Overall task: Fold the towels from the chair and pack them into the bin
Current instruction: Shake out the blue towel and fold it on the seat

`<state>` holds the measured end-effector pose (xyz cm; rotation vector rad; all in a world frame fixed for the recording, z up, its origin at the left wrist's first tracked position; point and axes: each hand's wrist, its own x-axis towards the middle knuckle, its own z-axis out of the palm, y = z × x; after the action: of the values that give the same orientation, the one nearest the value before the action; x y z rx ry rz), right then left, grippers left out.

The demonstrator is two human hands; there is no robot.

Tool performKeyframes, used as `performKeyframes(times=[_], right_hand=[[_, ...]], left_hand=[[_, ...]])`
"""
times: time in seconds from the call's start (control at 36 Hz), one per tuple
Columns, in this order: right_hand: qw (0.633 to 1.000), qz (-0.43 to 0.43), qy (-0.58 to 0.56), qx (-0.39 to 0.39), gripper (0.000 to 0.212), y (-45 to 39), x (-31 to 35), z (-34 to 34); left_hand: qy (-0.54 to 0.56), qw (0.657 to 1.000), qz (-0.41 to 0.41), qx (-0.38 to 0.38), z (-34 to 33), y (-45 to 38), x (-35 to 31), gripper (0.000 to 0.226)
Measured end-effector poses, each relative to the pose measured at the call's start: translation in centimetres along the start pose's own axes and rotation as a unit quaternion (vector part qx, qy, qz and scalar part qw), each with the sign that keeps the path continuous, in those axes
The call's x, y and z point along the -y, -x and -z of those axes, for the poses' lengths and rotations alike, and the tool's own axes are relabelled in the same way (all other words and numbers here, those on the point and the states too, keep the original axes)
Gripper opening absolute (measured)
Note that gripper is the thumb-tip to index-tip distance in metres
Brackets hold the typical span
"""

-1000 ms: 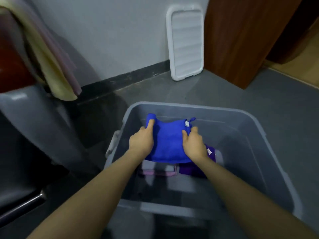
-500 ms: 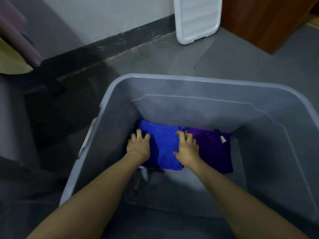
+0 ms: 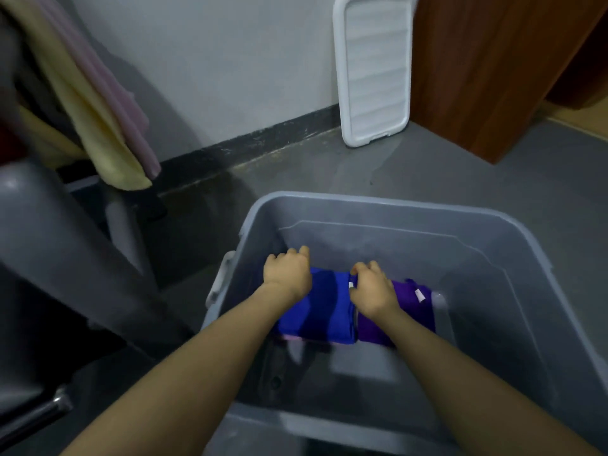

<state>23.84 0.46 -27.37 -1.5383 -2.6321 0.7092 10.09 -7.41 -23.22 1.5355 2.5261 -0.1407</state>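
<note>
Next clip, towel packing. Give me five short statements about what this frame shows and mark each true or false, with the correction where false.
1. The blue towel lies folded inside the grey bin. True.
2. A purple towel sits to the right of the blue one in the bin. True.
3. The white lid is fitted on top of the bin. False: it stands leaning against the wall, and the bin is uncovered.
4. No towels are left on the chair. False: a yellow towel and a pink towel hang at upper left.
5. The left hand and the right hand are both down inside the bin at the blue towel. True.
</note>
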Motion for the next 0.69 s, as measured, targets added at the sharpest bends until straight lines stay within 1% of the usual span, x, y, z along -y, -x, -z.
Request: performKeyframes(times=[0.17,0.33,0.42,0.56,0.69], right_hand=[[0.988,0.005,-0.096,-0.121,0.019,4.5,3.6,5.1],[0.975,0.038,-0.132,-0.176,0.017,10.2,8.2,9.9],[0.968,0.046,-0.148,-0.195,0.015,12.1,9.9,11.9],[0.949,0.100,-0.191,-0.230,0.010,16.1,14.4,14.9],[0.933,0.166,-0.205,-0.246,0.010,19.4,19.3,16.2]], left_hand=[[0.066,0.995,0.008,-0.070,6.6,4.9,0.8,0.029],[0.143,0.981,0.000,-0.134,13.0,11.0,2.5,0.029],[0.153,0.974,-0.004,-0.167,15.8,13.5,3.6,0.026],[0.152,0.958,-0.015,-0.242,20.1,18.5,6.1,0.019],[0.154,0.946,0.007,-0.284,22.6,22.9,9.2,0.026]])
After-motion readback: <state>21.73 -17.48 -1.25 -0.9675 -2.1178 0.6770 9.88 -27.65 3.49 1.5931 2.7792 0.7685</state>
